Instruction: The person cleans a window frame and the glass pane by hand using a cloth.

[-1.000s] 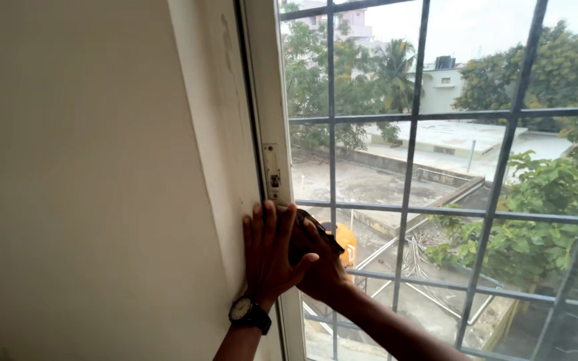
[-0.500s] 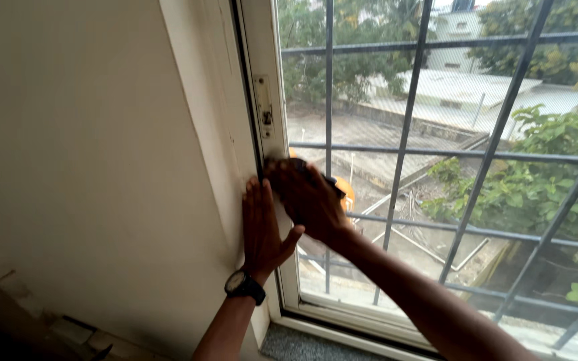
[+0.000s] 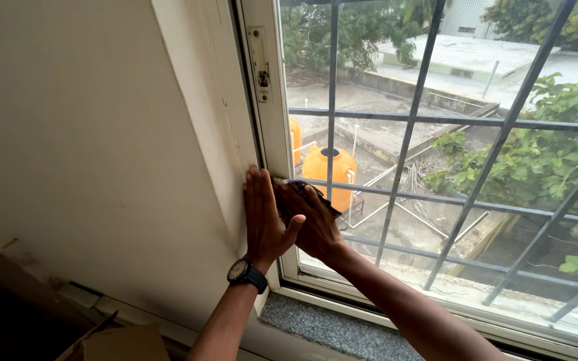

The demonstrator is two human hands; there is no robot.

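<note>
Cloth point(image 3: 306, 192), dark, is pressed against the white window frame point(image 3: 272, 127) under our right hand point(image 3: 312, 224); our left hand point(image 3: 262, 217) lies flat and open beside it, holding nothing.

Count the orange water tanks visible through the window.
2. One large orange tank stands outside just above the right hand; a second orange tank shows as a sliver beside the white window frame, mostly hidden. Others may be hidden.

R hand point(image 3: 312, 224) w/ dark cloth point(image 3: 306, 190) slid back down the window frame point(image 3: 277, 144).
</note>
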